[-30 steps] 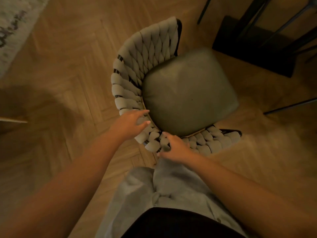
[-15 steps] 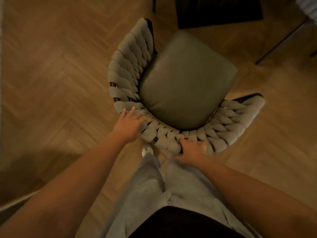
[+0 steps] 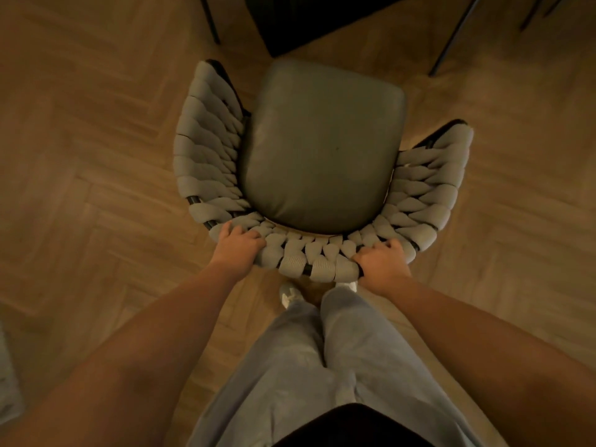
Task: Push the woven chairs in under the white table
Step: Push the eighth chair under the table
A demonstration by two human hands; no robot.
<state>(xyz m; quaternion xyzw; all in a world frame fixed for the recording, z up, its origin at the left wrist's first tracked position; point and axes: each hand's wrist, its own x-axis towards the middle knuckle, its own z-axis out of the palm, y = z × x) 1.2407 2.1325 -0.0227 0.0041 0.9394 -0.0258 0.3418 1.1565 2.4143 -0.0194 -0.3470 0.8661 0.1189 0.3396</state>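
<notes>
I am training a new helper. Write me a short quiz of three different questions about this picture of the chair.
1. True or false: both hands grip the woven back of the chair.
2. Which floor does the chair stand on? A) carpet B) wooden herringbone floor C) tiles
3. Fill in: the seat cushion holds ____ objects.

Key:
1. True: the left hand and the right hand curl their fingers over the woven back.
2. B
3. no
</notes>
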